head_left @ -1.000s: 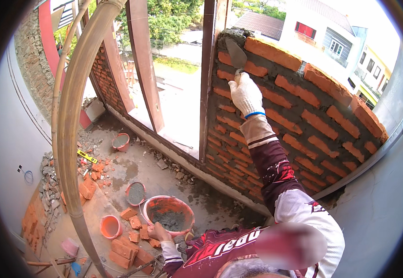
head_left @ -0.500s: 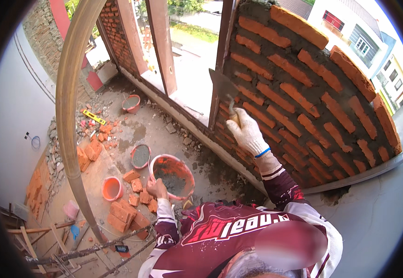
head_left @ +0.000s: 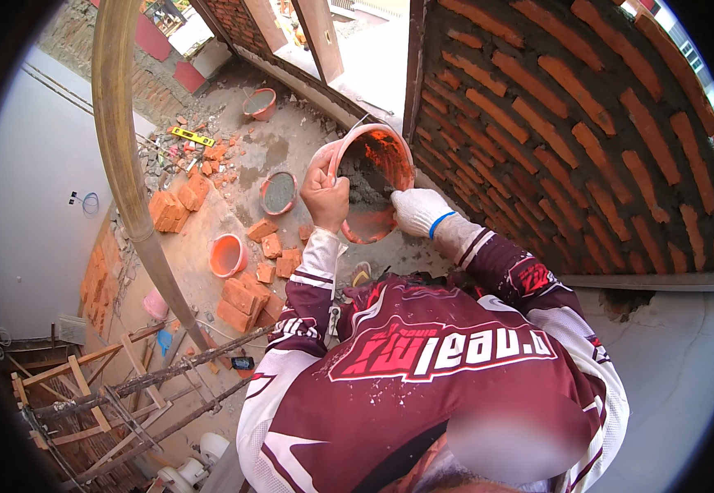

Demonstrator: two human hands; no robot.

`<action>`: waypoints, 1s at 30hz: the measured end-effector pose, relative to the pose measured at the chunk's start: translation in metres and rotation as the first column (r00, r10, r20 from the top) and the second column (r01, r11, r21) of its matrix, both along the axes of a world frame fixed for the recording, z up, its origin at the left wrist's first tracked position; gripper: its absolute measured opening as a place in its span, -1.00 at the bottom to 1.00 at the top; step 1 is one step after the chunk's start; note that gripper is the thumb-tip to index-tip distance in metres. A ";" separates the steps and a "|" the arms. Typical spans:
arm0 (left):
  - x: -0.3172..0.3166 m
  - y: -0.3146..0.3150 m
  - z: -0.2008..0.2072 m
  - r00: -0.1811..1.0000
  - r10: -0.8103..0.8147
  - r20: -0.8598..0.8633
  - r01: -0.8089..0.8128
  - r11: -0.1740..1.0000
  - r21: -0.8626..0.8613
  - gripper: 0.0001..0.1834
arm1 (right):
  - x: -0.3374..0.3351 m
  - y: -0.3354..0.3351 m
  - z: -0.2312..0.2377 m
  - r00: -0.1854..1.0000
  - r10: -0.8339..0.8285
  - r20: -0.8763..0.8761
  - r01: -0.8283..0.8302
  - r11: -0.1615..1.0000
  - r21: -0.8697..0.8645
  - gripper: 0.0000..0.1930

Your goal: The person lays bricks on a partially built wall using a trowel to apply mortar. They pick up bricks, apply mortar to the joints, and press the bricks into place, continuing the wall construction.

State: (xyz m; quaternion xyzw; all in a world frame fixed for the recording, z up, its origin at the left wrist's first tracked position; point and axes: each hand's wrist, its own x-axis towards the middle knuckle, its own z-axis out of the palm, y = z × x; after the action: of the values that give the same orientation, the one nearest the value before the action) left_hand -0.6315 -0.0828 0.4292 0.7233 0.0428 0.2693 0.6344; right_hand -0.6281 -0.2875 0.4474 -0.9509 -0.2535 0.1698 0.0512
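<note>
Now the bare left hand (head_left: 326,193) clamps the round orange plastic bucket (head_left: 395,152), upper centre; the white-gloved right hand (head_left: 419,212), grip unclear, has quit the red-brick wall (head_left: 570,148), bringing grey mortar (head_left: 367,185) within reach.

L hand (head_left: 325,197) clenched, gloved R hand (head_left: 421,213) opp.
</note>
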 end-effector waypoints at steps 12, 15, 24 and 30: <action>0.007 -0.029 -0.019 0.991 -0.124 -0.053 0.128 0.988 0.089 -0.62 | -0.036 -0.062 -0.011 0.723 -0.045 -0.689 0.437 0.803 0.406 -0.60; 0.005 -0.021 -0.016 0.978 -0.081 -0.193 0.091 0.995 0.044 -0.60 | -0.047 -0.072 -0.003 0.994 -0.109 -0.008 0.106 0.937 0.334 -0.66; 0.011 -0.065 -0.009 0.982 -0.171 0.083 0.160 0.980 0.120 -0.67 | -0.024 -0.099 0.042 0.958 -0.285 0.040 0.288 0.952 -0.109 -0.72; 0.016 -0.060 -0.014 0.979 -0.201 0.029 0.199 0.977 0.078 -0.71 | -0.043 -0.090 -0.005 0.703 -0.135 -0.698 0.511 0.778 0.365 -0.55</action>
State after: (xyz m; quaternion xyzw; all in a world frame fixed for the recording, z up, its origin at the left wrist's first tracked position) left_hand -0.6153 -0.1428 0.4149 0.7419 -0.0521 0.2188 0.6316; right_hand -0.6710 -0.3777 0.4422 -0.8117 -0.0784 0.3915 0.4263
